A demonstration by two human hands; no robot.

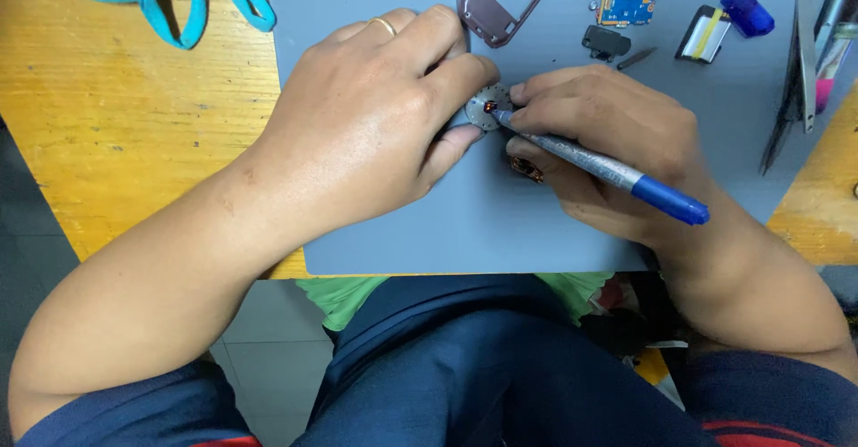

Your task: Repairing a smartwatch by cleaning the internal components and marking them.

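One screwdriver [601, 168], grasped in right hand [617, 152]; long axis slants, tip toward upper left, blue cap toward lower right. One metal disc [488, 107], pinched by left hand [375, 116], between both hands.

We see the round metal part [488, 107] half hidden under left hand [375, 112] | tweezers [804, 54] cut off at right edge | teal strap [192, 0] cropped at top, perhaps a mask
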